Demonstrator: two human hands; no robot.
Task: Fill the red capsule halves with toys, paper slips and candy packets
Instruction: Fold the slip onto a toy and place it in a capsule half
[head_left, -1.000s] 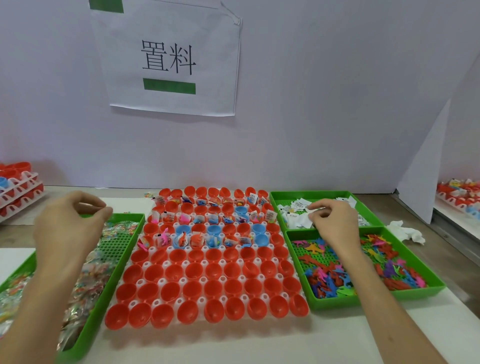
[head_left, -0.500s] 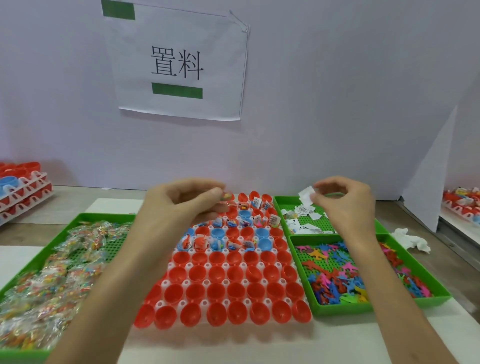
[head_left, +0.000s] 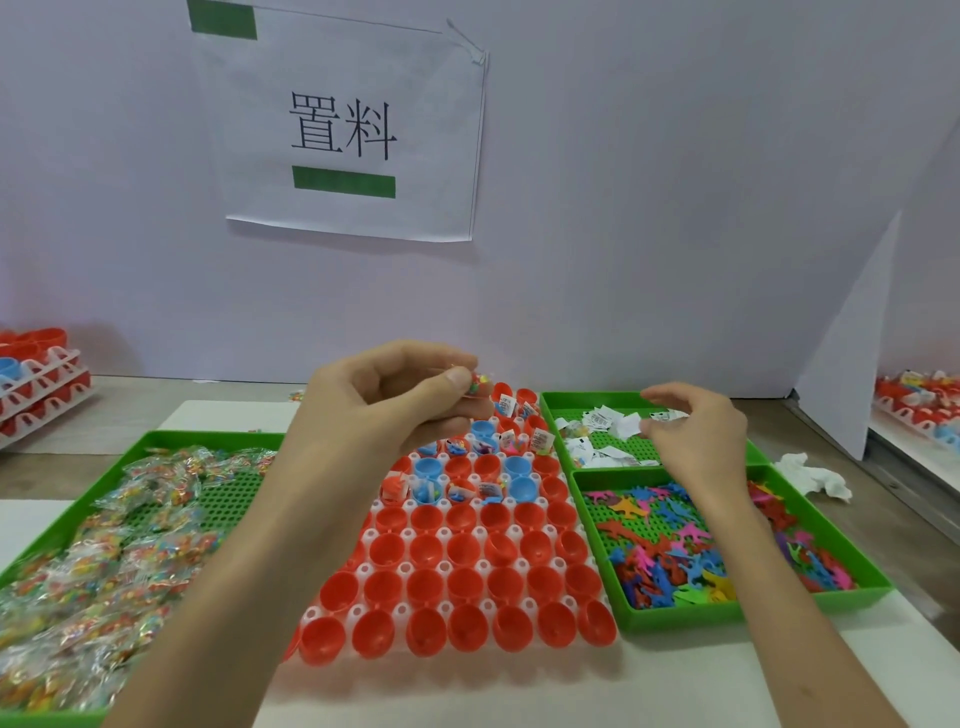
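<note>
Moved: the left hand (head_left: 384, 402) has come across from the candy tray (head_left: 208, 439) to the far rows of the capsule halves (head_left: 467, 571), bringing a candy packet (head_left: 475, 382). The paper slip that the right hand (head_left: 696, 436) held up half a second ago no longer stands above its fingertips.
Left hand: its fingers are curled, and the thumb and forefinger pinch the small clear candy packet above the far rows.
Right hand: it is loosely curled, with the thumb and forefinger tips close together, low over the slip tray (head_left: 597, 399). A printed slip shows just behind the fingertips, but I cannot tell whether it is pinched.
Capsule halves: they are red and sit open side up in a white holder (head_left: 444, 532) on the worktop (head_left: 519, 696), between the green trays. The far rows hold slips, toys and packets, with some blue halves (head_left: 428, 467) among them.
Candy tray: it is on the left, heaped with clear packets.
Slip tray: it is far right, with white paper slips (head_left: 597, 421) scattered in it.
Toy tray (head_left: 727, 618): it is near right, full of flat coloured toys (head_left: 665, 561).
Beside: a crumpled tissue (head_left: 810, 473) lies right of the toy tray.
</note>
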